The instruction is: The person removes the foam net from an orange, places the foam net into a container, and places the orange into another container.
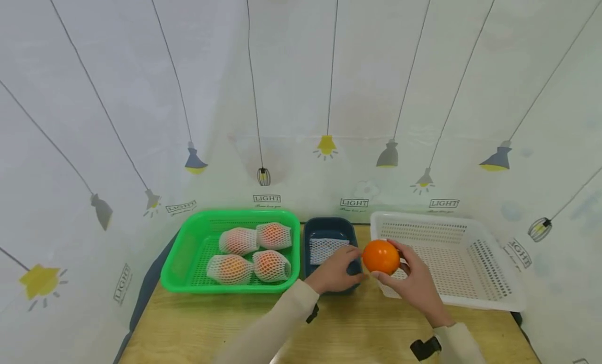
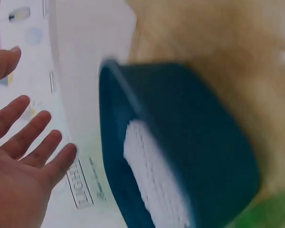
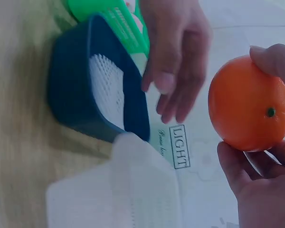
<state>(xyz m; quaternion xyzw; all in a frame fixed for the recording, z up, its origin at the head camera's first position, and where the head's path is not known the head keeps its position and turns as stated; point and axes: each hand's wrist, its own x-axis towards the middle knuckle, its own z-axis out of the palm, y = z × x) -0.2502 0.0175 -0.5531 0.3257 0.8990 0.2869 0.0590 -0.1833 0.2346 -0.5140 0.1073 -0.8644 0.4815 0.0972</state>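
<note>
My right hand (image 1: 418, 285) grips an orange (image 1: 380, 257) between thumb and fingers, up over the left edge of the white basket (image 1: 489, 301). In the right wrist view, the green stem spot of the orange (image 3: 244, 111) faces the camera. Just left of the fruit is my left hand (image 1: 335, 271), above the small dark blue bin (image 1: 308, 233), with nothing in its grasp. The left wrist view shows its fingers (image 2: 35, 128) spread apart. White foam nets (image 1: 322, 249) lie flat inside the bin.
On the left stands a green basket (image 1: 188, 264) holding several fruits (image 1: 239, 241) in white foam nets. The baskets and bin sit side by side along the back of a wooden table (image 1: 197, 327). A pale printed curtain (image 1: 291, 92) hangs close behind them.
</note>
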